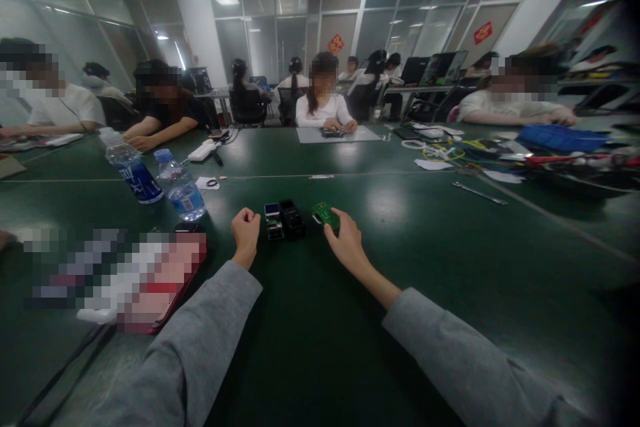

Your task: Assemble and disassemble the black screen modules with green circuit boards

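Note:
My right hand (pixel 347 238) grips a green circuit board (pixel 327 215) by its near right edge, between thumb and fingers. The board is tilted a little above the green table (pixel 320 320). To its left lie an open black plastic case (pixel 292 219) and, beside that, a small device with a screen (pixel 273 221) and bare electronics. Left of this device, my left hand (pixel 245 235) is closed with the fingers curled in. Whether anything is inside them is hidden.
Two water bottles, one blue-labelled (pixel 134 170) and one clear (pixel 183 190), stand at left. Nearer lie blurred phone-like items, one with a red edge (pixel 193 267). A wrench (pixel 480 194), tangled cables (pixel 450 150) and a blue tray (pixel 563 138) are at right. Several people sit around.

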A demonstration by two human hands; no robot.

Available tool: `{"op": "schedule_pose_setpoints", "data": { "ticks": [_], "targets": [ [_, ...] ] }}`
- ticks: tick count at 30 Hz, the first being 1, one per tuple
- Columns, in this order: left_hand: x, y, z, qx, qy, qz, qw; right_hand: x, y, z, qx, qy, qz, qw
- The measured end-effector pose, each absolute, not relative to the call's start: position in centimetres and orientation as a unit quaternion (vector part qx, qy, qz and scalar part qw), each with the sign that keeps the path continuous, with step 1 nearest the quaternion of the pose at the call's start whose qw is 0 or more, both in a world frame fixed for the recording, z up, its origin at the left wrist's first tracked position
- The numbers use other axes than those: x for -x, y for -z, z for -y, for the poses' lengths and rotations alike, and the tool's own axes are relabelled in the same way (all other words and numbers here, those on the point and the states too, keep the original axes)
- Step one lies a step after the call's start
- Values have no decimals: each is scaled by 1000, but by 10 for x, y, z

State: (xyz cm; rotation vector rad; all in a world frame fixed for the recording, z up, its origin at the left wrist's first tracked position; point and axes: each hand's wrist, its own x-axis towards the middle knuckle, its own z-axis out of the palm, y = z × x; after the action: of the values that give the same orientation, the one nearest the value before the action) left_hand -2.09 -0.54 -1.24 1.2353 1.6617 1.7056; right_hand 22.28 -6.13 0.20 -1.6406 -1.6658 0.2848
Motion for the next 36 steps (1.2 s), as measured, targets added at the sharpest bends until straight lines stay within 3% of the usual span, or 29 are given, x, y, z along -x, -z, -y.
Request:
{"op": "schedule_pose_setpoints", "data": {
  "ticks": [36],
  "targets": [
    [18, 10, 7, -456, -621, -588, 247, -222, -3, 62, 641, -111, 658, 380]
  ]
}}
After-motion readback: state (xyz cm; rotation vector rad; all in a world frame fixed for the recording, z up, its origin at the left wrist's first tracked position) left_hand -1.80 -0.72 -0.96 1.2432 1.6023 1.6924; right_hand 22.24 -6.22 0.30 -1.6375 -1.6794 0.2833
